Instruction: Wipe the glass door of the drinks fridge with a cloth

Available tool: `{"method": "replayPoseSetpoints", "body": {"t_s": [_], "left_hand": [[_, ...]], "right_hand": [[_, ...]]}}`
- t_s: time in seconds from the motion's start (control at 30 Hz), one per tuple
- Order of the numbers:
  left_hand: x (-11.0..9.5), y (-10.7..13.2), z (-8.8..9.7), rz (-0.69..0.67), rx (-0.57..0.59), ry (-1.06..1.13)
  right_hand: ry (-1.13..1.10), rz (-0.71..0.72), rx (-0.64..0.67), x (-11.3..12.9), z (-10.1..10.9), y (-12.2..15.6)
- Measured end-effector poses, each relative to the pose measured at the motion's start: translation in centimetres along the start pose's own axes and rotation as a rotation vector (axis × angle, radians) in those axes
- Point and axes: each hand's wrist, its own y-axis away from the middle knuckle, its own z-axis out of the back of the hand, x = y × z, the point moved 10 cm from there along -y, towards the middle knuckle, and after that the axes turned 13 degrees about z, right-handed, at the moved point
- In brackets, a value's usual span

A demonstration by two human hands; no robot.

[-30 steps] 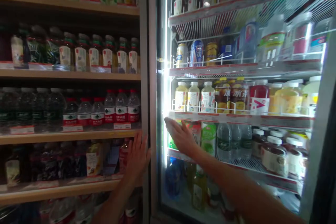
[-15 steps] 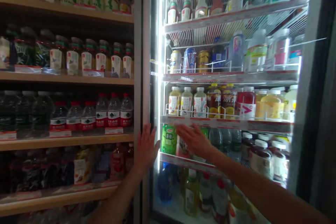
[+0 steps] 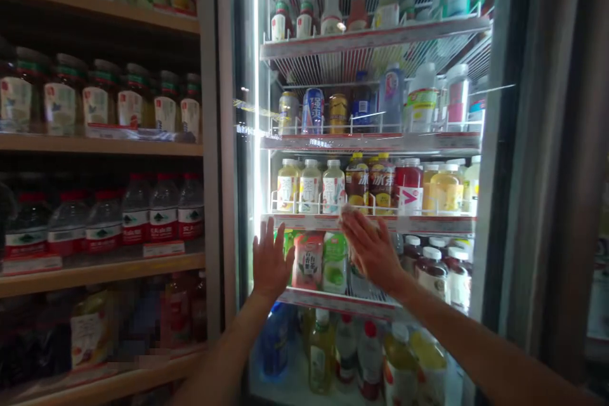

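Observation:
A glass door (image 3: 304, 307) fronts the lit drinks cooler before me. My left hand (image 3: 273, 264) is raised flat against the left part of the glass, fingers spread and holding nothing. To its right, my right hand (image 3: 368, 244) lies against the pane with its fingers together. Under its fingertips a bit of pale cloth (image 3: 349, 208) shows; most of it is hidden by the hand. Behind the glass, between the hands, are a red drink pouch (image 3: 307, 261) and a green one (image 3: 335, 263).
Bottles of tea and juice (image 3: 410, 187) fill the cooler racks, with cans (image 3: 313, 111) on the shelf above. On the left, a wooden shelf unit (image 3: 99, 144) holds rows of bottles, including red-capped water bottles (image 3: 164, 209). The metal door frame (image 3: 490, 203) stands at the right.
My view has shifted right, so the cooler appears further left. My right hand has moved right and slightly up across the glass with the cloth. My left hand now overlaps the lit glass.

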Motion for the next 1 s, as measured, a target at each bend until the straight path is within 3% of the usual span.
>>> {"method": "replayPoseSetpoints", "body": {"t_s": [0.1,0.13,0.17,0.27,0.33,0.47,0.5,0.63,0.67,0.77,0.83,1.0], "left_hand": [[0.0,0.1,-0.2,-0.019,-0.004,0.003],[-0.1,0.2,-0.2,-0.03,-0.007,0.002],[-0.1,0.2,-0.2,-0.037,-0.015,0.0],[-0.2,0.3,-0.1,-0.041,-0.049,-0.005],[-0.2,0.3,-0.1,-0.048,-0.063,-0.008],[-0.4,0.3,-0.1,-0.08,-0.073,-0.003],[-0.4,0.3,-0.1,-0.084,-0.074,0.003],[-0.2,0.3,-0.2,-0.072,-0.071,0.025],[-0.1,0.3,-0.2,-0.065,-0.068,0.029],[-0.1,0.4,-0.3,-0.064,-0.062,0.051],[-0.2,0.4,-0.3,-0.072,-0.067,0.068],[-0.1,0.2,-0.2,-0.058,-0.078,0.094]], "right_hand": [[-0.069,0.237,0.087,2.9,-0.8,1.0],[-0.074,0.257,0.094,2.9,-0.8,1.2],[-0.063,0.217,0.087,2.1,-0.5,1.3],[0.026,-0.084,-0.002,-2.3,1.2,1.8],[0.047,-0.134,-0.025,-3.1,1.8,2.8],[-0.034,0.163,0.06,-0.7,1.4,4.7],[-0.029,0.125,0.064,-1.5,1.6,5.2],[0.104,-0.316,-0.08,-7.3,4.6,7.8],[0.115,-0.336,-0.094,-7.4,5.0,8.5],[0.07,-0.179,-0.027,-5.7,4.6,9.8],[0.08,-0.159,-0.008,-6.1,4.7,10.8],[0.249,-0.522,-0.214,-10.5,7.7,15.1]]}}
